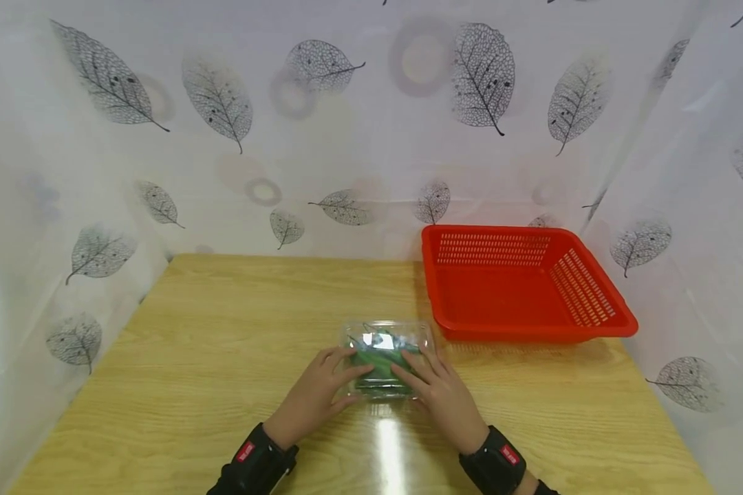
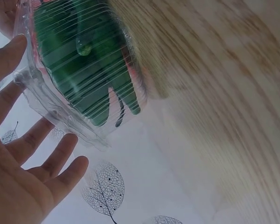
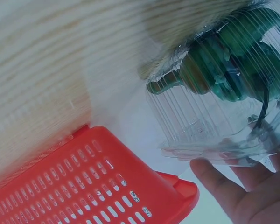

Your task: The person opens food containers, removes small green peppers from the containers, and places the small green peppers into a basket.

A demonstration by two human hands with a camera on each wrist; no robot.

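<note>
A clear plastic clamshell box of green peppers sits on the table in front of me, lid down. My left hand rests on its left side, with fingers spread over the lid and edge. On the opposite side, my right hand touches the lid and right edge with extended fingers. The left wrist view shows the box's ribbed wall and dark green peppers behind it, with fingers along the rim. In the right wrist view, fingertips meet the box's rim.
A red plastic basket with slotted walls stands on the wooden table at the back right, just beyond the box. A leaf-patterned sheet hangs behind the table and along both sides.
</note>
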